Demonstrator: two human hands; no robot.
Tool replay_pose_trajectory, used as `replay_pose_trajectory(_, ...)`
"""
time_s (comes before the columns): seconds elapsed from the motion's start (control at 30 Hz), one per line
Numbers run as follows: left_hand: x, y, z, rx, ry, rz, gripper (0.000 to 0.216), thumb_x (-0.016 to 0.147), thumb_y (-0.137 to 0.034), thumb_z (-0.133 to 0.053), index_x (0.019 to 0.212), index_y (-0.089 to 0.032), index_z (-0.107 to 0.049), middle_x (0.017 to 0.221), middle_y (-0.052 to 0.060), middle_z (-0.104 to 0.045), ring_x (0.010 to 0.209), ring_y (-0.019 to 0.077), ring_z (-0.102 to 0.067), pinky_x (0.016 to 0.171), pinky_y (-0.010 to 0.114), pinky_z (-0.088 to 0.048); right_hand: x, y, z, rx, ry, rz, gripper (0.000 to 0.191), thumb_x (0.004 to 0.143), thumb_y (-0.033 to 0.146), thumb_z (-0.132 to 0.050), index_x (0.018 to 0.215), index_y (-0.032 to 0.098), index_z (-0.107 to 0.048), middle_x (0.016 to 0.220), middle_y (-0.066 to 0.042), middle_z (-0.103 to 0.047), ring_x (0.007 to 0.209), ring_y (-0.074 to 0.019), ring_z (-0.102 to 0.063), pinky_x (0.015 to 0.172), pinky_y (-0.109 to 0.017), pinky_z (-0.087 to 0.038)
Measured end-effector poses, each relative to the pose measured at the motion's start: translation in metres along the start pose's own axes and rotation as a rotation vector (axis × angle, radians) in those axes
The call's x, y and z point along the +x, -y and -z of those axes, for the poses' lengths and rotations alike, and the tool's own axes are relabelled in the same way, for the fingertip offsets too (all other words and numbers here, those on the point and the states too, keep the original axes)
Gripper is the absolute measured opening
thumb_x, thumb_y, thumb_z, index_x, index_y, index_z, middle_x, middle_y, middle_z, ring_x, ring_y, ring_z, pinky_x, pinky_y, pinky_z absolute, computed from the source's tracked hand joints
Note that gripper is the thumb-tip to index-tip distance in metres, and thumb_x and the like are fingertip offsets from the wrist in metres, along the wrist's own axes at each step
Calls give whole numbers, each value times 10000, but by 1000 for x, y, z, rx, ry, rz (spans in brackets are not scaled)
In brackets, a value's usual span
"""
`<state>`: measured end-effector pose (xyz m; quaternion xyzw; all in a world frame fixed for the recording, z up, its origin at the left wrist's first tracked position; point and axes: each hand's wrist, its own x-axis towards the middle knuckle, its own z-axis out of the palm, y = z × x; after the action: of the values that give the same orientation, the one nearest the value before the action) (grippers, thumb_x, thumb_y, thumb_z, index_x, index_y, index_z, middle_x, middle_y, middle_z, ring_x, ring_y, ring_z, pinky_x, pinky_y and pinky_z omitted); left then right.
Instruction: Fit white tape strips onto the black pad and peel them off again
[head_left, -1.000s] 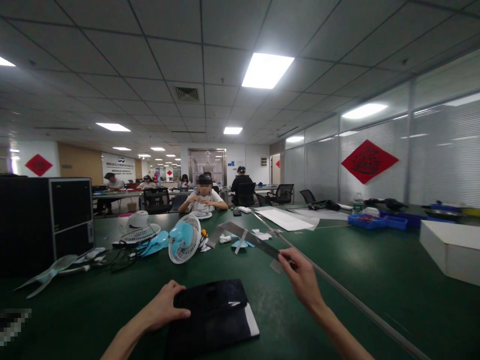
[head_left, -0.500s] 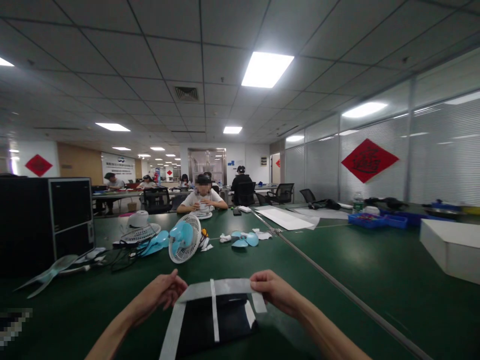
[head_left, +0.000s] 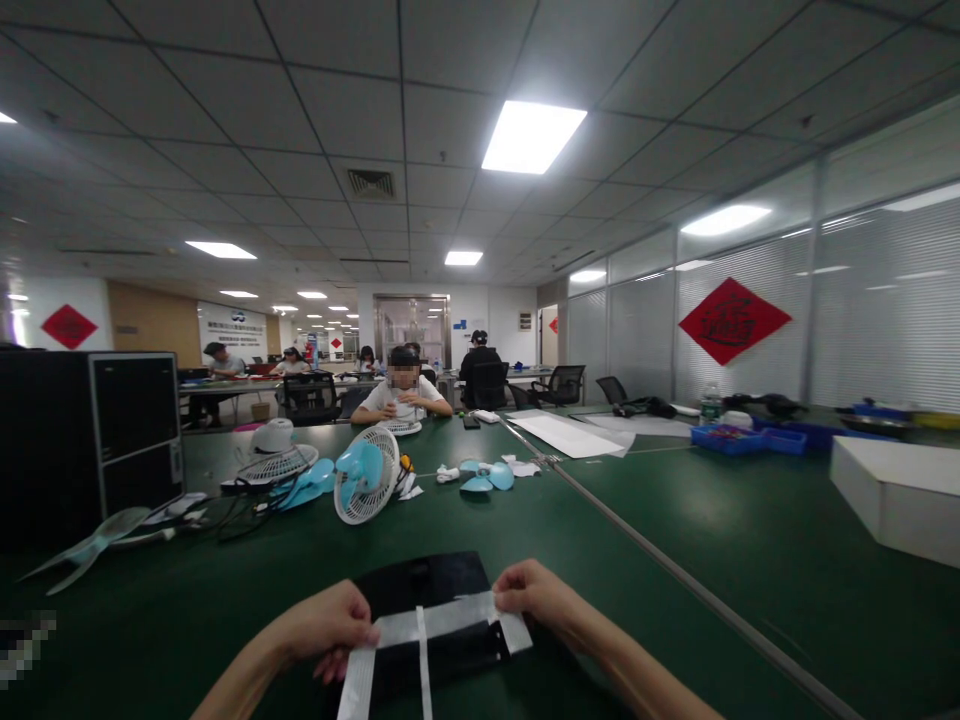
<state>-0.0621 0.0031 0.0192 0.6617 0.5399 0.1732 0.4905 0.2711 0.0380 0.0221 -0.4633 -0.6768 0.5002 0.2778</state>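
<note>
A black glossy sheet lies on the green table in front of me. Across it runs a silvery-grey tape-like strip, joined to a wider strip on the left, a thin white one in the middle and a short piece at the right. My left hand is closed at the strip's left end, thumb on top of the corner. At the other end, thumb and fingers of my right hand pinch the strip's right corner. Part of the sheet is hidden beneath the strips.
Beyond the sheet stand a fan with blue blades, a loose blue fan blade and another fan base. A black computer case is at left, blue trays and a white box at right. A co-worker sits opposite.
The strip has come down toward me, baring black sheet above it. My left hand, formerly with loosely spread fingers beside the corner, is now closed on it; my right hand still pinches.
</note>
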Motion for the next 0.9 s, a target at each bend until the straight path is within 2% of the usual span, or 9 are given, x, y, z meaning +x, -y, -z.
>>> replay_pose_trajectory(0.17,4,9,3,58,-2,26,411,586,-542,-686,546,-165,-527,440,-27,-546,354,71,-440,341,187,-282,3,-2,-10,-145,-43,37,177,677,199,-617,826,139,-693,694,8,-640,619,-107,-544,522,-194,-358)
replay_pose_trajectory(0.4,5,7,4,144,-19,57,471,555,-602,-690,500,-177,-495,400,-42,-501,315,62,-385,324,197,-244,11,-13,-14,-319,-114,134,187,659,190,-628,817,138,-713,733,-10,-675,668,-127,-579,578,-205,-405)
replay_pose_trajectory(0.9,-4,-11,-5,316,-166,138,314,609,-475,-641,559,-196,-506,409,-60,-444,372,85,-360,412,227,-257,11,-20,-17,-477,-168,256,178,672,167,-594,808,156,-707,738,-15,-680,650,-123,-580,560,-196,-388)
